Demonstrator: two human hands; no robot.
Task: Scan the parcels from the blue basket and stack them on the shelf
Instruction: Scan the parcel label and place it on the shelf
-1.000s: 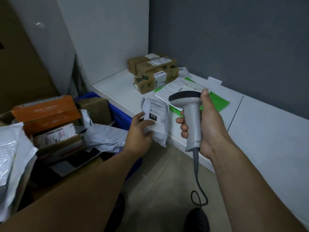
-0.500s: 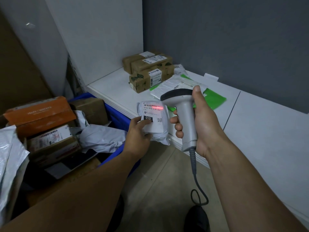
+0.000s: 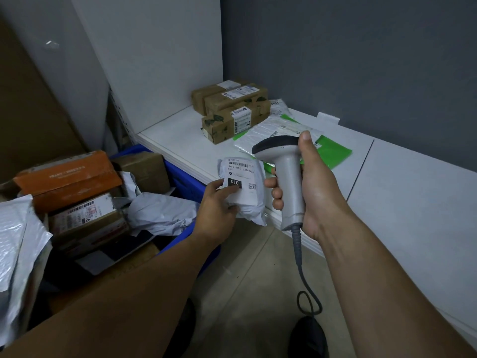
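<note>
1. The red scan line that lay across the barcode half a second ago is gone. I judge the scan has registered, so this parcel is ready for the white shelf [image 3: 180, 135].
2. My left grip [image 3: 219, 205] pinches the small white plastic mailer parcel [image 3: 247, 197] at its lower left, thumb on the label. It sits at frame centre, beside the blue plastic basket [image 3: 185, 184].
3. My right grip [image 3: 309, 187] is curled round the grey handheld barcode scanner [image 3: 289, 177], just right of the parcel.
4. The parcel looks soft and crumpled. Its label faces me, with a barcode, a black "010" box and a QR code.
</note>
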